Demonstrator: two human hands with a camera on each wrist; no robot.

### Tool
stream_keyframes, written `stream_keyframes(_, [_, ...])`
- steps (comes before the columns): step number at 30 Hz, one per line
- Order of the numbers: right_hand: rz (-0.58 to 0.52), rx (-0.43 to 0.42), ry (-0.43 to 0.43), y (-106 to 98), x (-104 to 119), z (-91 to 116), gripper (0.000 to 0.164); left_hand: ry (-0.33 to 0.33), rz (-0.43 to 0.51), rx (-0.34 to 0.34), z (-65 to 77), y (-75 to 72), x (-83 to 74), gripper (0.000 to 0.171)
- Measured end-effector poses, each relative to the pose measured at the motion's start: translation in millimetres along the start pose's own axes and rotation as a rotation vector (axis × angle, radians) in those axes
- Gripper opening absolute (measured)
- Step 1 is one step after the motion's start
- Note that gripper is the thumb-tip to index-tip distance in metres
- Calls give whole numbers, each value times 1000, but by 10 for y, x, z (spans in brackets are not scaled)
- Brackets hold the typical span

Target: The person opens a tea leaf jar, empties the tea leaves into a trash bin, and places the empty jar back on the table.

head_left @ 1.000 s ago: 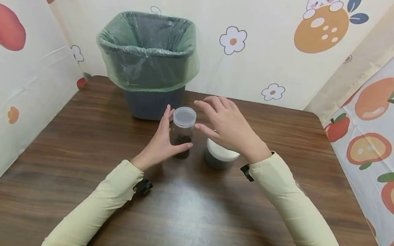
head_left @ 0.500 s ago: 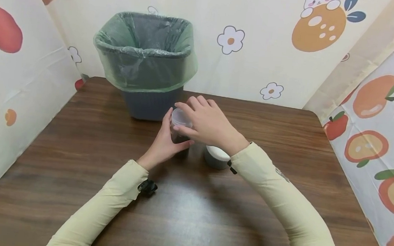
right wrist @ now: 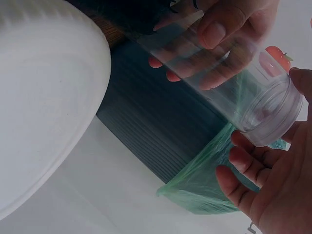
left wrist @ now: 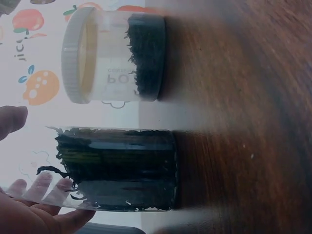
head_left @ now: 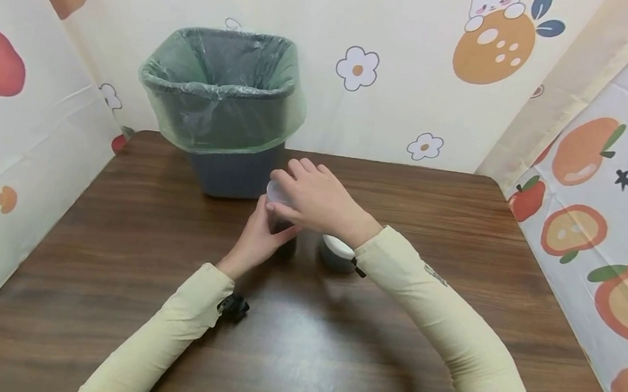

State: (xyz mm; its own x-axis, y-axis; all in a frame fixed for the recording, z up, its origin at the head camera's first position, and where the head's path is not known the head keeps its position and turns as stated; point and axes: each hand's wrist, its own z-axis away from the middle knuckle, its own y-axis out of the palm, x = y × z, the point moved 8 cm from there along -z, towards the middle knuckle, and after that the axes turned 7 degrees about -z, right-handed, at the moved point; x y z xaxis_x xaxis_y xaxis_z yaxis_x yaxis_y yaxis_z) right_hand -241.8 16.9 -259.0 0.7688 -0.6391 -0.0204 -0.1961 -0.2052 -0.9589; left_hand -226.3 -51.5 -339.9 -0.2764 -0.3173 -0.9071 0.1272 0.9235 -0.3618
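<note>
A tall clear jar [left wrist: 126, 170], partly filled with dark, twisted, tea-like leaves, stands upright on the table. My left hand [head_left: 254, 237] grips its side, with the thumb on the near side and the fingers behind it. My right hand [head_left: 322, 200] reaches over from the right and holds the jar's clear lid [right wrist: 273, 114] between thumb and fingers. The lid sits on the jar's mouth. Beside the tall jar, below my right wrist, is a shorter jar [left wrist: 112, 56] with a white ribbed lid [right wrist: 44, 117]; similar dark leaves lie in its bottom.
A dark bin [head_left: 232, 173] lined with a green plastic bag [head_left: 208, 124] stands on the wooden table [head_left: 301, 344] just behind the tall jar. Fruit-patterned cloth [head_left: 390, 90] hangs along the back and both sides.
My right hand has moved left from above the white-lidded jar onto the tall jar's lid and taken hold of it. My left hand keeps its grip. The head view has shifted slightly.
</note>
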Motion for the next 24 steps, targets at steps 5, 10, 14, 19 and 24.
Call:
stream_keyframes(5, [-4, -11, -17, -37, 17, -6, 45, 25, 6, -13, -70, 16, 201, 70])
stream_keyframes(10, [-13, -12, -32, -72, 40, -3, 45, 51, -24, -20, -47, -7, 170, 69])
stream_keyframes(14, [-22, -21, -33, -128, 39, 3, 45, 73, -45, -18, -43, -28, 94, 67])
stream_keyframes(19, [-26, -27, -40, -203, 56, 31, 46, 94, -74, -18, -34, -57, 20, 67])
stream_keyframes(24, [-36, -28, -50, -230, 94, 74, 45, 98, -94, -11, 11, -58, 3, 66])
